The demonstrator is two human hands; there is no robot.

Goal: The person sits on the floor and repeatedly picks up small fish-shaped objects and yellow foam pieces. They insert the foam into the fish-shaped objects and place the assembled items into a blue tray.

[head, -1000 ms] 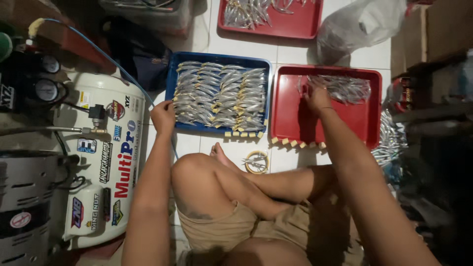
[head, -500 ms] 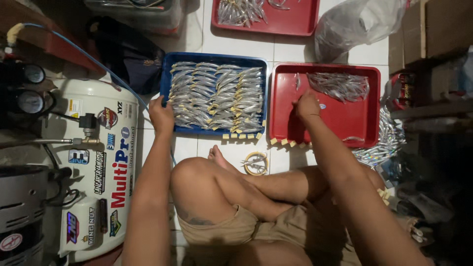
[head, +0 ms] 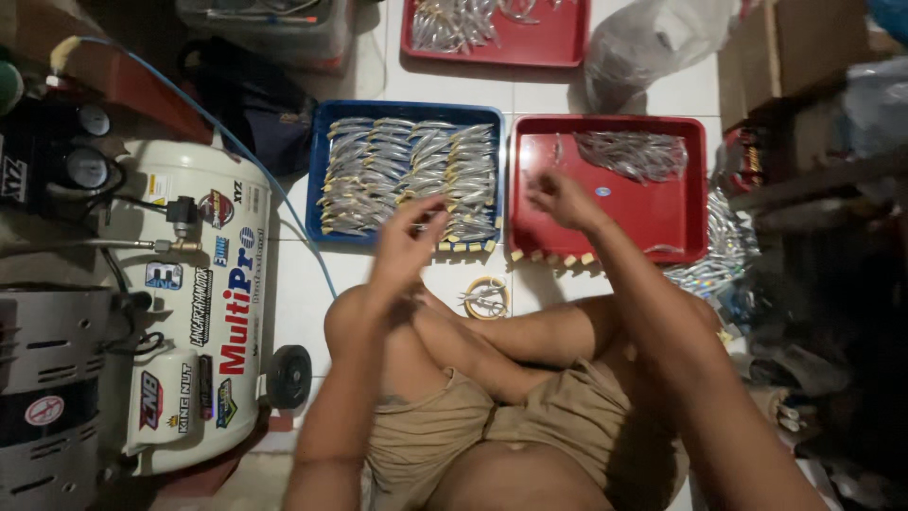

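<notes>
Over the blue tray of silvery lures: left hand, fingers loosely open, empty. Over the red tray: right hand, blurred, grip cannot be told.

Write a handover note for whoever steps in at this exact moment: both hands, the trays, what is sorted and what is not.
Left hand: raised over the front edge of the blue tray, fingers loosely curled; blurred, so any grasp is unclear.
Right hand: over the left part of the red tray, fingers bent; contents, if any, too small to tell.
Done: the blue tray is nearly full of silvery pieces laid in rows.
Left: a loose pile at the back of the red tray, plus more pieces in the far red tray.
</notes>
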